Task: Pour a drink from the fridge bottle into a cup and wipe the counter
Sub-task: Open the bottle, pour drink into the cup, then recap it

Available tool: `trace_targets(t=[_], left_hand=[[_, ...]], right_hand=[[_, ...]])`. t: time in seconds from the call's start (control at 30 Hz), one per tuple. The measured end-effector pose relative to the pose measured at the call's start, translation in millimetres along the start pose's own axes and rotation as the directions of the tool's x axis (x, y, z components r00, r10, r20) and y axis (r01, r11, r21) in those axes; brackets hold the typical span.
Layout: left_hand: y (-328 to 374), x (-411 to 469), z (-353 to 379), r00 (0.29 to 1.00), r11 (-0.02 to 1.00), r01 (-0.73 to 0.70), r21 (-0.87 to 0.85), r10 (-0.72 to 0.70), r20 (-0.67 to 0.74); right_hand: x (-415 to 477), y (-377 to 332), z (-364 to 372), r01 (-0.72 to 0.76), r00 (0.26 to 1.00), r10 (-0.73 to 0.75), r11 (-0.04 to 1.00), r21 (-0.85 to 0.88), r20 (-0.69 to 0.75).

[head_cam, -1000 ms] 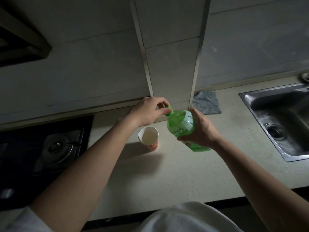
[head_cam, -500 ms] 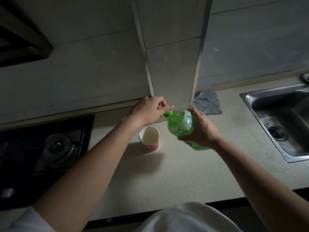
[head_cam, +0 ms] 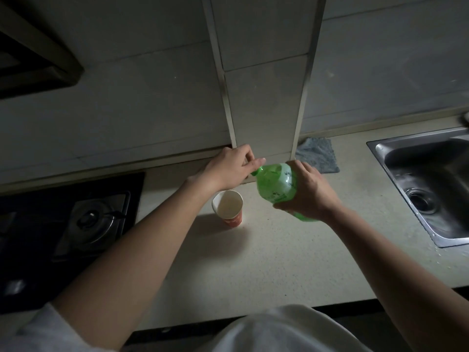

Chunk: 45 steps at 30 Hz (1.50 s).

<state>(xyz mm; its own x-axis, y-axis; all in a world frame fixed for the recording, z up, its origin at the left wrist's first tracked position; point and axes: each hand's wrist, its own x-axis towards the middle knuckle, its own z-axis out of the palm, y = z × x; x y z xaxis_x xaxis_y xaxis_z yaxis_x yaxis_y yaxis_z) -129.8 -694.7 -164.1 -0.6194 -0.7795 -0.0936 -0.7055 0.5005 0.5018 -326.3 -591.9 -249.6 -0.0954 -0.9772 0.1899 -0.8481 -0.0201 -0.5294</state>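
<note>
A green plastic bottle (head_cam: 275, 185) is held tilted above the counter (head_cam: 266, 262), its neck pointing left. My right hand (head_cam: 308, 193) grips the bottle's body from the right. My left hand (head_cam: 233, 167) pinches the green cap at the bottle's neck; the cap itself is mostly hidden by my fingers. A paper cup (head_cam: 228, 208) with a white inside and a red base stands upright on the counter just below my left wrist. A grey cloth (head_cam: 317, 154) lies flat against the back wall, right of the tiled column.
A steel sink (head_cam: 431, 184) is set into the counter at the right. A black gas hob (head_cam: 76, 224) with a burner fills the left. A tiled column (head_cam: 264, 97) juts from the wall behind my hands. A range hood (head_cam: 33, 59) hangs at upper left.
My left hand's fingers have turned around the cap and now lie flatter over it. The bottle has stayed in almost the same place.
</note>
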Motion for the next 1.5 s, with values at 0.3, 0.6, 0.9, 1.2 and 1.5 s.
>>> trace_targets(t=[0.3, 0.6, 0.9, 1.2, 1.5], left_hand=[[1, -1, -4, 0.995, 0.993, -0.090, -0.072, 0.092, 0.031], [0, 0, -4, 0.998, 0.999, 0.036, 0.032, -0.034, -0.057], [3, -3, -5, 0.993, 0.992, -0.113, -0.060, 0.114, 0.017], [2, -4, 2, 0.987, 0.972, 0.157, 0.177, -0.150, -0.051], [5, 2, 9, 0.967, 0.977, -0.055, 0.204, 0.103, -0.234]], right_hand=[[5, -4, -4, -0.026, 0.999, 0.024, 0.998, 0.061, 0.039], [0, -19, 0, -0.007, 0.997, -0.002, 0.993, -0.115, -0.076], [9, -16, -10, -0.042, 0.999, 0.040, 0.996, 0.081, 0.029], [1, -28, -7, 0.032, 0.996, -0.047, 0.980, -0.197, -0.070], [15, -23, -23, -0.015, 1.000, 0.016, 0.999, -0.032, 0.023]])
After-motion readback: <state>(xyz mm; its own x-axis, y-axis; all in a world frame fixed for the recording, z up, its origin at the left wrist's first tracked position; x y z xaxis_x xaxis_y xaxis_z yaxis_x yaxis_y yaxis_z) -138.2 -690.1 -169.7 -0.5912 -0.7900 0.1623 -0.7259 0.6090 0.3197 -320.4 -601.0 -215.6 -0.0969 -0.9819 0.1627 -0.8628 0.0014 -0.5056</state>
